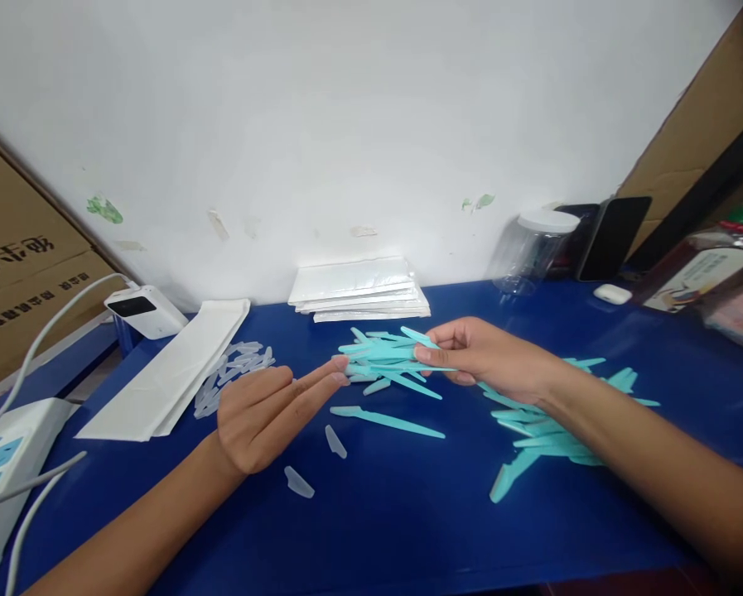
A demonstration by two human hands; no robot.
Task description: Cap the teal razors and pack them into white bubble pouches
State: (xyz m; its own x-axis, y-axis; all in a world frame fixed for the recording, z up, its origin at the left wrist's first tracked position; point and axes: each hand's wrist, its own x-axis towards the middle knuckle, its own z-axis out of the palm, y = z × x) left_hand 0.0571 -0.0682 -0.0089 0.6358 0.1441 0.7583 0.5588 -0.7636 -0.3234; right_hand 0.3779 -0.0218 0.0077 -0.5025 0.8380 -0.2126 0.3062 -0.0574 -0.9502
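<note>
Over the middle of the table, my right hand [470, 356] is closed, thumb and fingers pinching a turquoise eyebrow razor [383, 353] by its handle. My left hand [272, 406] reaches in from the other side, its fingertips closed at the razor's blade end; a small cap there cannot be made out. Beneath both hands lies a pile of similar razors [412, 383], partly covered. One single razor [389, 420] rests in front of it. Two clear blade caps [335, 442] lie nearer me. More razors [538, 434] are heaped under my right forearm.
A heap of clear caps [234, 368] lies beside folded white sleeves [172, 364]. Stacked white packets [359, 285] stand against the wall. A lidded clear jar [533, 252] and a phone [613, 236] are at back right. A power strip [16, 463] with cables occupies the left edge.
</note>
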